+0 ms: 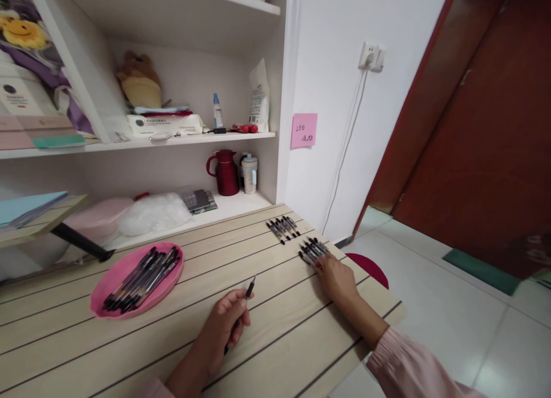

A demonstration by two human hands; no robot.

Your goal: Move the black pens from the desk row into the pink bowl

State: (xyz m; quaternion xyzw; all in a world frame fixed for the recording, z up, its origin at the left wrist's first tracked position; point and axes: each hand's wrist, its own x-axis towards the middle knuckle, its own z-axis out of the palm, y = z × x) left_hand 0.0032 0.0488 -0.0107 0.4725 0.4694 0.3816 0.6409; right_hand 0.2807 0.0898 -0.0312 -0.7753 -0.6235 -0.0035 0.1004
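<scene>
The left hand (221, 329) is curled around a single pen (249, 288), pinched between thumb and fingers, tip pointing up and away; the right hand (338, 279) lies flat and open on the table (275, 358), gripping nothing, its fingertips on the near row (313, 250) of pens just ahead of it; a far row (283, 228) lies beyond, apart from the first; well off to the left of the left hand sits a pink tray (120, 265) with loose pens (142, 277) heaped in it; the step looks like one pen in transit while the right hand squares the near row, though whether it presses or only rests is hard to tell; laying this pen there would call for carrying it rightward and turning it parallel to its neighbours
</scene>
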